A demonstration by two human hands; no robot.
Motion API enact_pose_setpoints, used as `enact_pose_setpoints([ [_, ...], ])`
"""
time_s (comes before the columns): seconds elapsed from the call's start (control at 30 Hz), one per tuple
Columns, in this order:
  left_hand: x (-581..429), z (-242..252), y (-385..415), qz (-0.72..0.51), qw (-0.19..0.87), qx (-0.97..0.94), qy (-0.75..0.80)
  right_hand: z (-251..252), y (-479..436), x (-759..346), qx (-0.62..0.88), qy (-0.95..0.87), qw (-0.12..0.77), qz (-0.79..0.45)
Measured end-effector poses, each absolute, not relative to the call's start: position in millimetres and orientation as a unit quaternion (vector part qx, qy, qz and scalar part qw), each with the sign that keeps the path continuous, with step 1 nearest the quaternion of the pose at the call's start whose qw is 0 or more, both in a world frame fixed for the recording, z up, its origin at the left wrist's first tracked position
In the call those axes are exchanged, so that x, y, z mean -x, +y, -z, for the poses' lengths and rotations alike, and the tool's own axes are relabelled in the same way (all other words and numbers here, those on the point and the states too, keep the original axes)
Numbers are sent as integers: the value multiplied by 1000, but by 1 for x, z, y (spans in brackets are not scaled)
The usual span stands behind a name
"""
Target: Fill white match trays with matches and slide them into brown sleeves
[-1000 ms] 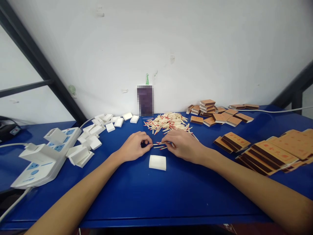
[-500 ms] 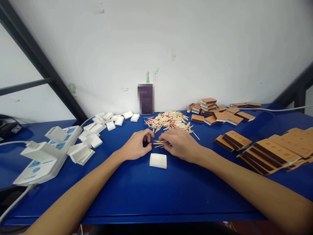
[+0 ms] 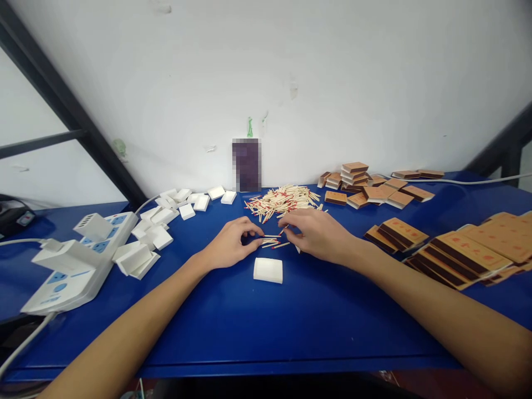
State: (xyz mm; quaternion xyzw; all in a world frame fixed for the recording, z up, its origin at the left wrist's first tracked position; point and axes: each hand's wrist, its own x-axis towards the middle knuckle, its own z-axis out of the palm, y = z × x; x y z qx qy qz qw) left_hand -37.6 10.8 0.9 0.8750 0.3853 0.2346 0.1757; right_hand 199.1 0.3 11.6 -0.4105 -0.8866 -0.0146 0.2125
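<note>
Several loose matches (image 3: 271, 242) lie in a small bunch on the blue table, between my two hands. My left hand (image 3: 233, 242) is curled, with thumb and forefinger closed on the left ends of this bunch. At the other side, my right hand (image 3: 318, 234) has its fingers pinched together around what looks like a match, mostly hidden by the fingertips. Just in front of the hands rests a white matchbox tray (image 3: 268, 270); neither hand touches it. Behind the hands spreads a heap of red-tipped matches (image 3: 286, 200).
White matchbox trays (image 3: 160, 219) lie scattered at the left, beside a power strip (image 3: 78, 277) with plugs and cables. Brown matchbox sleeves (image 3: 353, 185) are piled at the back right, with larger stacks of sleeves (image 3: 469, 252) nearer. A blurred dark panel (image 3: 246, 165) stands against the wall.
My right hand has shifted slightly right and its fingers have lifted off the small bunch, so more of the matches show. The left hand stays at the bunch's left ends.
</note>
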Motion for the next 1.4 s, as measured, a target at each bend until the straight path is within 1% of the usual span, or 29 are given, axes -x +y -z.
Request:
enact_pose_setpoints([
  [0.2, 38, -4, 11, -222, 188, -876, 385, -25, -5, -212, 368, -918, 139, -57],
  [0.33, 39, -3, 11, -220, 185, -878, 383, -28, -7, -216, 381, -919, 86, -52],
  [0.43, 40, -3, 10, -216, 173, -885, 374, -29, -6, -220, 409, -910, 60, -22],
  [0.53, 40, -3, 9, -214, 166, -890, 367, -29, -7, -219, 420, -904, 74, 21],
  [0.7, 41, -1, 12, -223, 174, -889, 360, -18, -11, -201, 378, -915, 125, 62],
  [0.87, 40, 0, 13, -237, 181, -881, 368, -8, -11, -191, 360, -923, 110, 76],
  [1.1, 40, -2, 12, -240, 199, -880, 357, -7, -10, -192, 363, -923, 107, 69],
  [1.4, 41, -2, 10, -215, 179, -891, 357, -12, -9, -196, 398, -911, 103, 46],
])
